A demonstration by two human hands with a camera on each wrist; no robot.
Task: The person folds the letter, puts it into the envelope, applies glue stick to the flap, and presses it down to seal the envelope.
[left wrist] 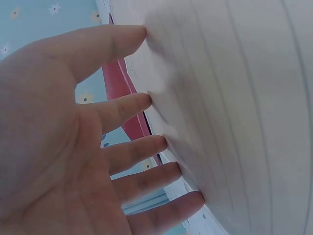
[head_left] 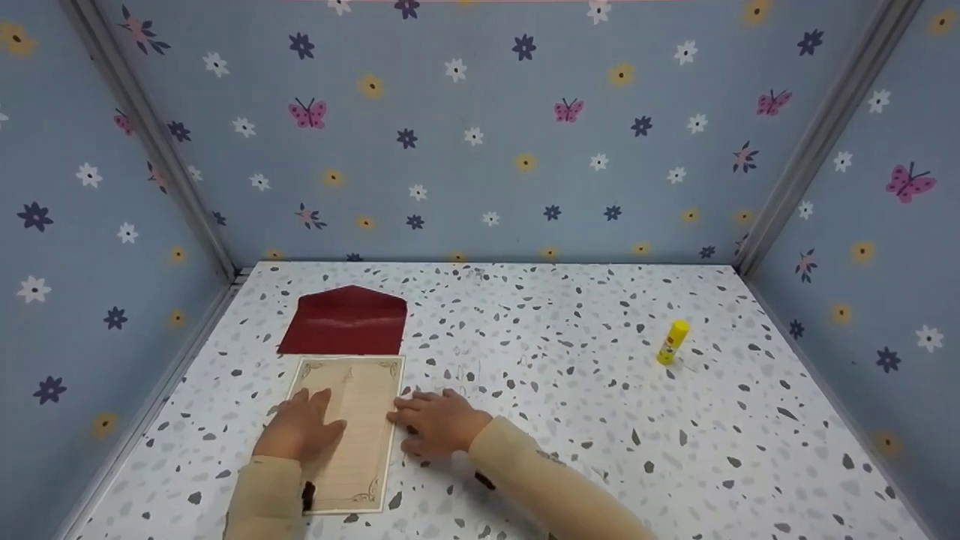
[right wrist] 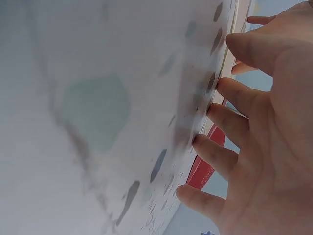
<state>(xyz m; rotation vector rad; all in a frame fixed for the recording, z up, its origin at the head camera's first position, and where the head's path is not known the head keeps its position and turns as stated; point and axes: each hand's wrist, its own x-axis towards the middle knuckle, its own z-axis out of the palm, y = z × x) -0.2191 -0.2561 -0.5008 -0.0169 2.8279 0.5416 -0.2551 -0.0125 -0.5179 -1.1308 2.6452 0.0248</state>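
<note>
A cream sheet of lined paper (head_left: 360, 435) with an ornate printed border lies flat on the speckled table. My left hand (head_left: 298, 425) rests on its left part, fingers spread, fingertips touching the lined surface in the left wrist view. At the sheet's right edge is my right hand (head_left: 439, 423), its fingers extended and fingertips down on the table (right wrist: 161, 117) along the paper's border. Just beyond the top of the sheet lies a dark red envelope (head_left: 345, 322), its flap opened away from me. Neither hand grips anything.
A yellow glue stick (head_left: 673, 343) stands on the right side of the table. Flower-and-butterfly patterned panels (head_left: 480, 135) rise at the back and both sides, joined by grey metal corner posts (head_left: 825, 135).
</note>
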